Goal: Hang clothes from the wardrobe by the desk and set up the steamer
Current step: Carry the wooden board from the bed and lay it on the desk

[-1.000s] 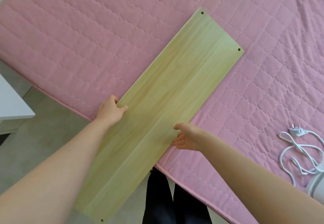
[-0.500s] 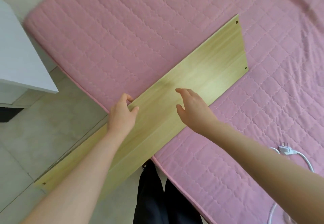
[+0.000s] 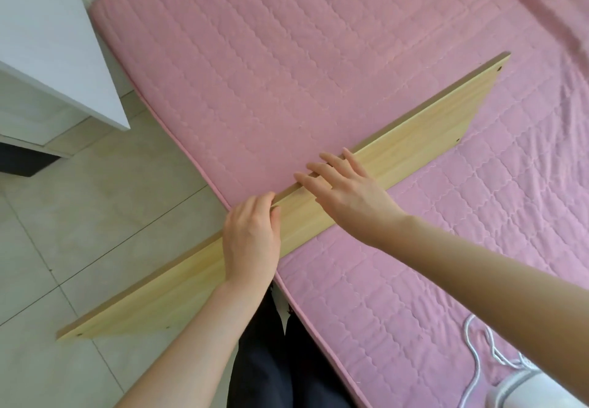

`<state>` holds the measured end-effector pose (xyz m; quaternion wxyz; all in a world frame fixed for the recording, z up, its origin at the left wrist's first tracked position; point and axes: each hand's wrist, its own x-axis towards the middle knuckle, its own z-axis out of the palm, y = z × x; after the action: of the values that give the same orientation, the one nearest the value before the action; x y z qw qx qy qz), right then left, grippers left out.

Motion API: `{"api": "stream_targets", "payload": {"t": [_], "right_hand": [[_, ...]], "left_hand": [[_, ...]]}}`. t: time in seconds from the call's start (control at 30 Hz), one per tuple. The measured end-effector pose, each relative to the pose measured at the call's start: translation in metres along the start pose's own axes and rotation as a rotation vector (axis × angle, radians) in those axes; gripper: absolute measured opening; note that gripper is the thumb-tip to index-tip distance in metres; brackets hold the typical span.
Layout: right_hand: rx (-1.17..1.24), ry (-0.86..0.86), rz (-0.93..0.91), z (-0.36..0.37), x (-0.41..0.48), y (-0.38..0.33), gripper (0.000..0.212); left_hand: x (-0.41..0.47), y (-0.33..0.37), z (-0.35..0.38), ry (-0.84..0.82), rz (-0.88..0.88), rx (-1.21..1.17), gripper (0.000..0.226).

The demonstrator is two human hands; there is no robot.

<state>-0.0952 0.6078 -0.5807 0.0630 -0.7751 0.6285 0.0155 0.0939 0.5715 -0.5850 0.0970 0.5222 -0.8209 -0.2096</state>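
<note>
A long pale wooden board with small holes at its corners lies tilted across the edge of the pink quilted bed, one end over the floor. My left hand grips the board's upper edge near its middle. My right hand reaches over the same edge just to the right, fingers spread and curling over it. The white steamer shows partly at the bottom right on the bed, with its white cord looped beside it.
A white desk stands at the upper left beside the bed. Pale floor tiles fill the left side. My dark trouser legs are at the bottom, against the bed's edge.
The board has swung from lying flat to standing tilted on its long edge, turning more crosswise. My right hand left the lower edge and moved up over the upper edge. The view shifted left.
</note>
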Motion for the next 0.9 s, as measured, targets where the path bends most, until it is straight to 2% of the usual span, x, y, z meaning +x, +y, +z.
{"api": "stream_targets", "payload": {"t": [0.13, 0.23, 0.4, 0.5, 0.6, 0.7, 0.9], "right_hand": [[-0.045, 0.058, -0.010, -0.005, -0.014, 0.003, 0.053], [-0.057, 0.058, 0.010, -0.011, -0.021, 0.002, 0.057], [-0.088, 0.066, 0.017, -0.014, -0.026, -0.003, 0.052], [-0.088, 0.015, -0.014, -0.025, -0.027, -0.002, 0.052], [-0.102, -0.045, -0.060, -0.044, -0.032, -0.006, 0.052], [-0.076, -0.059, -0.095, -0.067, -0.041, -0.017, 0.054], [0.036, 0.014, -0.085, -0.133, -0.050, -0.054, 0.061]], "left_hand": [[-0.017, 0.006, 0.002, 0.035, 0.048, 0.023, 0.021], [-0.026, 0.012, 0.001, 0.022, 0.064, 0.070, 0.027], [-0.031, 0.019, -0.004, -0.126, 0.119, 0.197, 0.061], [-0.031, 0.027, -0.023, -0.241, 0.119, 0.218, 0.069], [-0.035, 0.039, -0.043, -0.357, 0.076, 0.228, 0.068], [-0.050, 0.047, -0.067, -0.327, 0.072, 0.210, 0.067], [-0.079, 0.040, -0.135, -0.096, 0.144, 0.220, 0.057]]}}
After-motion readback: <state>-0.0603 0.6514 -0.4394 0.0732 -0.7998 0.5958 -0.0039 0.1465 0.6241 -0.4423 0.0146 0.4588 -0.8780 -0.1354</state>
